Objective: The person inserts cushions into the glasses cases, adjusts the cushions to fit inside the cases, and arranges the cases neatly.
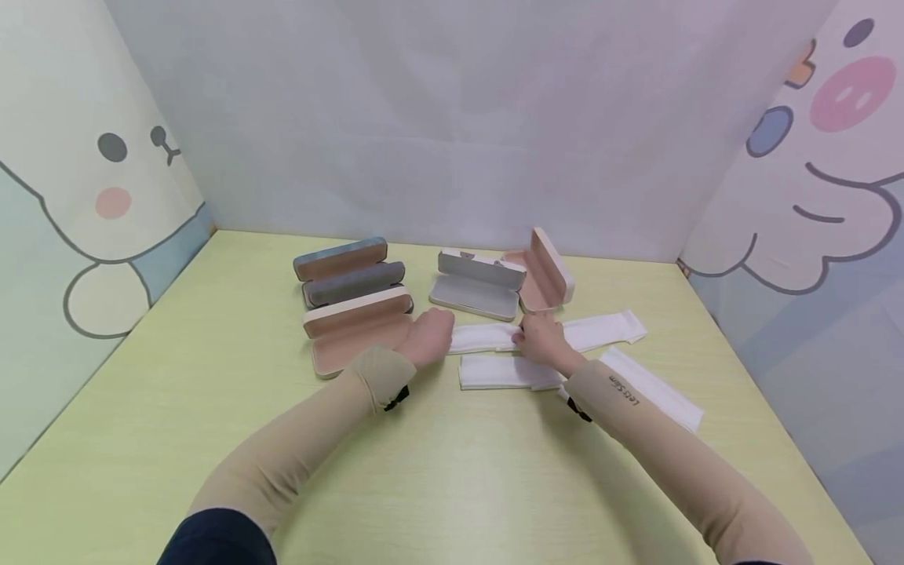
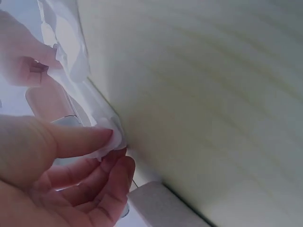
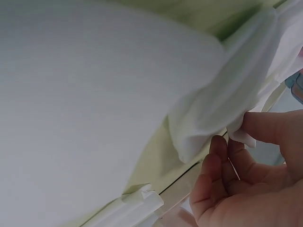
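A folded white cloth (image 1: 483, 338) stretches between the two hands. My left hand (image 1: 429, 337) pinches its left end between thumb and fingers, seen close in the left wrist view. Farther right, my right hand (image 1: 542, 339) pinches a thin white edge, and in the right wrist view loose white fabric (image 3: 213, 99) drapes from those fingertips. Another white cloth (image 1: 606, 329) extends rightward from beside the right hand. Just in front lies a flat folded cloth (image 1: 497, 372). An open glasses case with pink lining (image 1: 339, 348) is right beside the left hand, which overlaps it in the head view.
Behind the hands stand an open grey glasses case (image 1: 475, 295) and an open pink one (image 1: 540, 275). A blue case (image 1: 339, 257) and a dark grey one (image 1: 357, 283) are at the back left. One more white cloth (image 1: 653, 388) lies slanted beyond the right forearm.
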Motion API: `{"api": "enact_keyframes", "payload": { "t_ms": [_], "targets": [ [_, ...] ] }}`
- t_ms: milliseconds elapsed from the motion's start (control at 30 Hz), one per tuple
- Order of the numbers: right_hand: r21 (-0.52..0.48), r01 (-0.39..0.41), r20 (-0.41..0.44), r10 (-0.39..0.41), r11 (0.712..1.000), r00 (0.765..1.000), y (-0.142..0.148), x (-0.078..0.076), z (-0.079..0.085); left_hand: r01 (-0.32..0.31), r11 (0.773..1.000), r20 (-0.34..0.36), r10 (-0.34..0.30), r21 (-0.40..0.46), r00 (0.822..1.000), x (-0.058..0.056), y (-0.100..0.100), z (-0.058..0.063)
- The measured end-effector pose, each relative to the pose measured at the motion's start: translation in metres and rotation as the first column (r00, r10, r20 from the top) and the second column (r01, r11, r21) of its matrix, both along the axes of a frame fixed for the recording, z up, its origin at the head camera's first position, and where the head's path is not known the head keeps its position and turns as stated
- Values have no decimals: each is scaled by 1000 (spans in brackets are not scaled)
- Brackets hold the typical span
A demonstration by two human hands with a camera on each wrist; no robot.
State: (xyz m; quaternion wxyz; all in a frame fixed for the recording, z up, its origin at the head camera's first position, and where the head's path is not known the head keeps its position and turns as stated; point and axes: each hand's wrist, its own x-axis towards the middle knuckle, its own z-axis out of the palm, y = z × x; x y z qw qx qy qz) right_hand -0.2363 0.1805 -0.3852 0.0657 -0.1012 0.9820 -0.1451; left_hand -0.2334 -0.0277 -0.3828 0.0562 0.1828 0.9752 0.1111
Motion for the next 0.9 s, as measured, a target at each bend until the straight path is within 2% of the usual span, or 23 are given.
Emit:
{"api": "enact_keyframes", "payload": {
  "t_ms": [233, 500, 600, 800, 900],
  "targets": [
    [-48, -51, -50, 49, 998, 998, 4, 0, 1, 20, 999, -22, -19, 31, 1000, 3, -4, 3],
    [-45, -43, -47, 41, 998, 998, 5, 2, 10, 39, 984, -22, -36, 174, 999, 9, -13, 16],
    [-68, -63, -78, 58, 996, 995, 5, 2, 13, 30, 981, -14, -28, 190, 1000, 10, -16, 22],
    [-105, -138, -189, 117, 985, 975, 5, 2, 19, 25, 984, -84, -10, 177, 996, 10, -20, 29],
    [-114, -148, -209, 122, 982, 970, 6, 1, 22, 31, 979, -112, -8, 201, 994, 10, -22, 32]
  ]
}}
